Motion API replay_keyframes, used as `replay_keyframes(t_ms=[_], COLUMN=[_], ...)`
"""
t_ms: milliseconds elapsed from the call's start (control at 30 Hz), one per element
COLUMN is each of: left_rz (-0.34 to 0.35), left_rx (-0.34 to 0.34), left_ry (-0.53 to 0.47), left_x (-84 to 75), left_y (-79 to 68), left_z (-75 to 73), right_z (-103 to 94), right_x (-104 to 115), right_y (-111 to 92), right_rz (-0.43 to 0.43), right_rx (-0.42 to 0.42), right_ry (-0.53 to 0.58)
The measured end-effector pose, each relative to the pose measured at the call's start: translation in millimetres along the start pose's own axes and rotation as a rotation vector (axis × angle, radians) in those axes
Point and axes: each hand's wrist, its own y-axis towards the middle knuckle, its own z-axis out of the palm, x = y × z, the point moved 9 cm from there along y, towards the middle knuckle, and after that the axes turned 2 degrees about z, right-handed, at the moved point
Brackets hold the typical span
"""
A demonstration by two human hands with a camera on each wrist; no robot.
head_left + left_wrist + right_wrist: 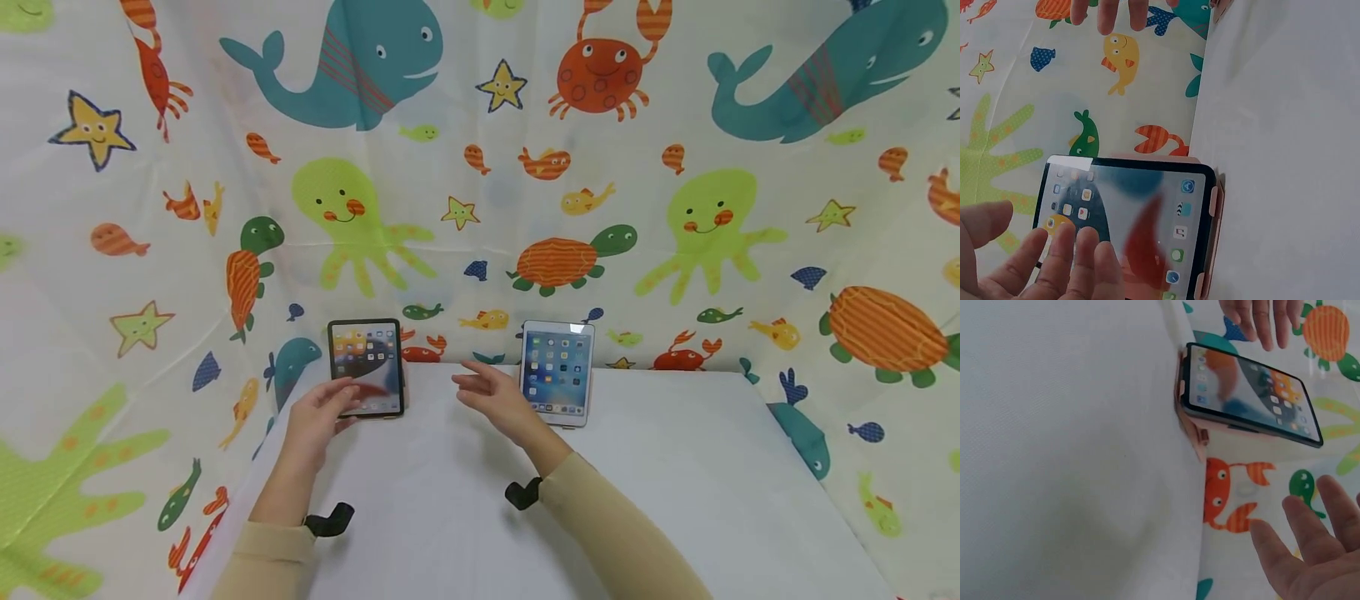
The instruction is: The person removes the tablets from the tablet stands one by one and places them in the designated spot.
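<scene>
Two tablets stand propped up at the back of the white table. The dark-framed tablet (372,354), in a pinkish case, is on the left with its screen lit with app icons. My left hand (318,417) is in front of its lower left side, fingers relaxed; whether it touches the screen I cannot tell. The white-framed tablet (557,371) stands to the right, also showing icons. My right hand (498,402) hovers just left of it with fingers extended and holds nothing. In the right wrist view the right hand's fingers (1319,534) are spread.
A white cloth covers the table (450,517). Behind and beside it hangs a curtain (450,125) printed with sea animals. Each wrist carries a black strap device, one on the left (330,521) and one on the right (522,493).
</scene>
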Motion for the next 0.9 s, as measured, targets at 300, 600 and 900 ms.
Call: replay_keyframes(t_ms=[300,600,900], left_rz=[-0.036,-0.087,-0.091], left_rx=[-0.072,-0.145,-0.157], left_ry=[0.029,-0.030,-0.045], left_x=[9.8,9.4,7.9], left_y=[21.7,38.8,52.2], left_z=[-20.4,-31.0,-41.4], right_z=[10.0,27.9,35.5], right_x=[6,4,2], right_y=[20,41,61], right_rz=[-0.016,0.017,0.035], right_rx=[0.003,0.003,0.009], right_ry=[0.003,0.051,0.097])
